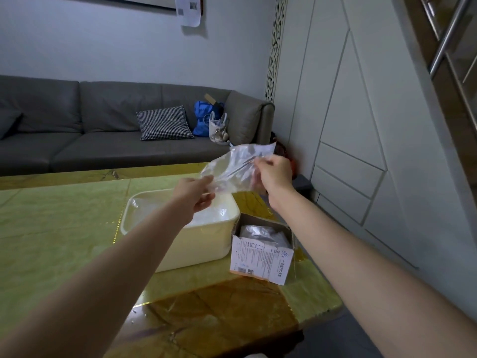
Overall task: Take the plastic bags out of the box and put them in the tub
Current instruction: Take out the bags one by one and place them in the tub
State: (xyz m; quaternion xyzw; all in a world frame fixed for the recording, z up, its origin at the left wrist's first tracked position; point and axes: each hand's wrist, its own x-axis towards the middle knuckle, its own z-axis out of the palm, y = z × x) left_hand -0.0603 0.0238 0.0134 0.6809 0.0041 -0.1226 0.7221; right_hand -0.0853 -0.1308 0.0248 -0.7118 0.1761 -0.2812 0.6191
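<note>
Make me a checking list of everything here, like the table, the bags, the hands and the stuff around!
Surface: glossy green and gold table.
Job's things: clear plastic bag held up in the air beyond the cream tub; open box to the right of the tub, more bags inside.
Clutter: nothing seen.
Hands: left hand pinches the bag's lower corner; right hand grips its upper side.
Cables: nothing seen.
Surroundings: grey sofa with checked cushion and blue bag; white cabinet panels on the right.

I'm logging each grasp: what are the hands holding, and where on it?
One clear plastic bag: left hand pinches its lower left edge, right hand grips its upper right part.
</note>
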